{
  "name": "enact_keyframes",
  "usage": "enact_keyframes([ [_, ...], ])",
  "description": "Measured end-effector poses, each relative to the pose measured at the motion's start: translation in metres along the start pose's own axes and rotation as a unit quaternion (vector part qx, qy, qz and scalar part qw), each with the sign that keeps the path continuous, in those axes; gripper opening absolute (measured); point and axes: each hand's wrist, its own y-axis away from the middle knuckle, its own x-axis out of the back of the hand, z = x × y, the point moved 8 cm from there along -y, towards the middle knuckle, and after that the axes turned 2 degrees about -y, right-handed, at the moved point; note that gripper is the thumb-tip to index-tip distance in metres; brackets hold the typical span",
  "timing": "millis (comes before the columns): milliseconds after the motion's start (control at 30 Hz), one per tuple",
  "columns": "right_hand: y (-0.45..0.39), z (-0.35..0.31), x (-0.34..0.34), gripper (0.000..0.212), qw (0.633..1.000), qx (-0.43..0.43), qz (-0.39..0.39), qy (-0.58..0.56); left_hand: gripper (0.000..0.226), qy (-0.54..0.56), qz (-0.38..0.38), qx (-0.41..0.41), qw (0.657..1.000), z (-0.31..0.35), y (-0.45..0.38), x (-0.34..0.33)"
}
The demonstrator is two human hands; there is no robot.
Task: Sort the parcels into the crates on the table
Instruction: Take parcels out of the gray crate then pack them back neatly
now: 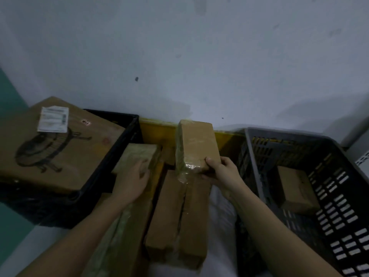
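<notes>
Your right hand [218, 170] gripped a small tape-wrapped brown cardboard parcel [196, 145] by its near end, thumb on top and fingers curled beneath. You held it lifted and tilted up, above the loose parcels between the two crates. That end grip probably left the rest of the parcel free to swing toward a crate.

Your left hand [132, 181] lay on a long flat brown parcel [137, 156] beside the black plastic crate [119, 144], fingers bent over its near edge. In the dim, blurred view it was hard to tell whether you were gripping it or only steadying it.

The black crate, on your left, already held a large brown cardboard box with a white shipping label [54, 140], which stuck up above the rim. The grey slotted plastic crate [299, 140], on your right, held one small brown parcel [295, 188] on its floor. This suggested large items went left and small ones right, so the lifted parcel likely belonged in the grey crate.

Below your hands a pair of long brown parcels taped side by side [179, 220] waited unsorted on the table.
</notes>
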Motion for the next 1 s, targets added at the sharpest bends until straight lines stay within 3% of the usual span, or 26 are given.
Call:
enact_keyframes([
  [133,0.011,0.033,-0.020,0.039,0.999,-0.054,0.007,0.003,0.052,-0.083,-0.038,0.013,0.996,-0.041,0.023,-0.001],
  [233,0.019,0.054,-0.028,0.015,0.996,-0.087,0.007,-0.006,0.054,-0.129,-0.064,0.013,0.990,-0.054,0.030,-0.014],
  [333,0.027,0.066,-0.031,0.005,0.997,-0.075,0.013,0.028,0.056,-0.142,-0.060,-0.002,0.988,-0.059,0.036,-0.023],
  [500,0.029,0.069,-0.023,0.008,0.980,-0.033,0.051,0.190,0.054,-0.162,-0.034,-0.013,0.986,-0.057,0.039,-0.023],
  [767,0.032,0.053,-0.016,0.013,0.947,-0.017,0.063,0.314,0.056,-0.201,-0.037,-0.012,0.979,-0.037,0.014,-0.001],
  [900,0.029,0.045,-0.019,0.018,0.943,-0.004,0.051,0.328,0.056,-0.132,-0.026,-0.021,0.991,-0.014,0.005,0.007],
  [1000,0.026,0.050,-0.029,0.033,0.954,-0.033,0.013,0.298,0.054,0.028,-0.096,-0.004,0.995,0.010,0.008,-0.012],
])
